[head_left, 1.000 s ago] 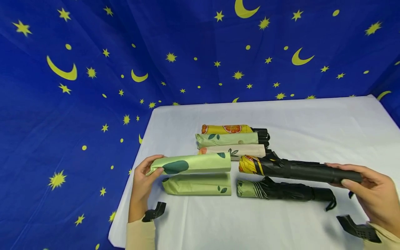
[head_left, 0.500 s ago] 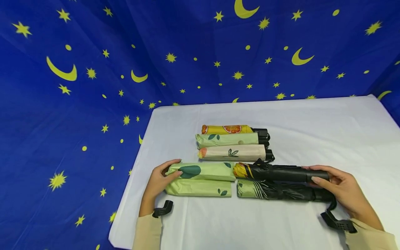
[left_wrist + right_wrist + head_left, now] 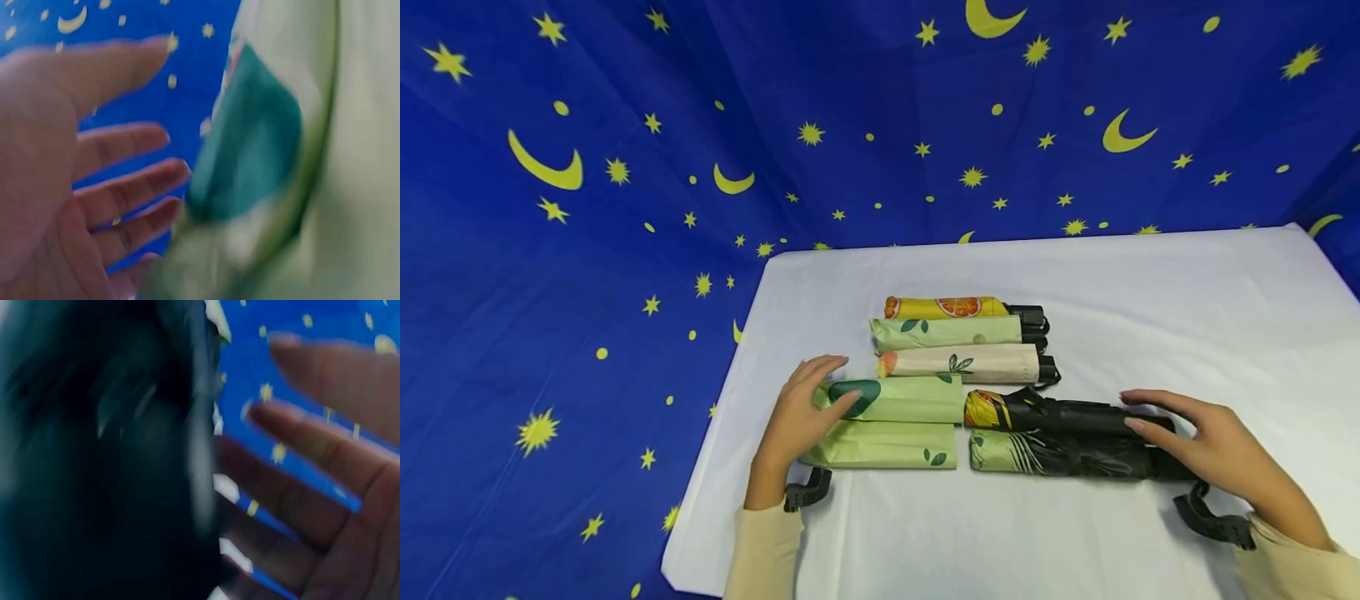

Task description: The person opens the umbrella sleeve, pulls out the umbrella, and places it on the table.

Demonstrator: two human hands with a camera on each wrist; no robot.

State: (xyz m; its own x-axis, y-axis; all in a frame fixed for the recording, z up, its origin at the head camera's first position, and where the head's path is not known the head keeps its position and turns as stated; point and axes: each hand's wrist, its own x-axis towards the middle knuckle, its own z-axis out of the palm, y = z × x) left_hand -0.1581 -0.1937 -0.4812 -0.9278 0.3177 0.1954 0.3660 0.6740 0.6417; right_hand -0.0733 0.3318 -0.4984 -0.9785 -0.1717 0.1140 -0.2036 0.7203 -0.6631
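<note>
My left hand (image 3: 805, 408), fingers spread, is at the left end of a light green umbrella sleeve (image 3: 917, 400) with a dark leaf print. In the left wrist view the fingers stand apart from the blurred sleeve (image 3: 250, 144). A second green sleeve (image 3: 880, 446) lies on the near side of it. Over the handle end of a folded black umbrella (image 3: 1075, 415) with a yellow orange-print tip is my right hand (image 3: 1217, 442), fingers loose. Nearer lies another black umbrella (image 3: 1090, 457) with a green tip. The right wrist view shows dark fabric (image 3: 106, 456) beside spread fingers.
Behind lie three sleeved umbrellas with black handles: a yellow orange-print one (image 3: 943, 308), a pale green one (image 3: 951, 333) and a cream one (image 3: 970, 365). A white cloth (image 3: 1187, 308) covers the table. Blue star-and-moon fabric (image 3: 850, 83) hangs behind and at left.
Both hands brought the upper sleeve and the yellow-tipped umbrella down and together, end to end on the table behind the other pair. The fingers have since loosened and let go of both.
</note>
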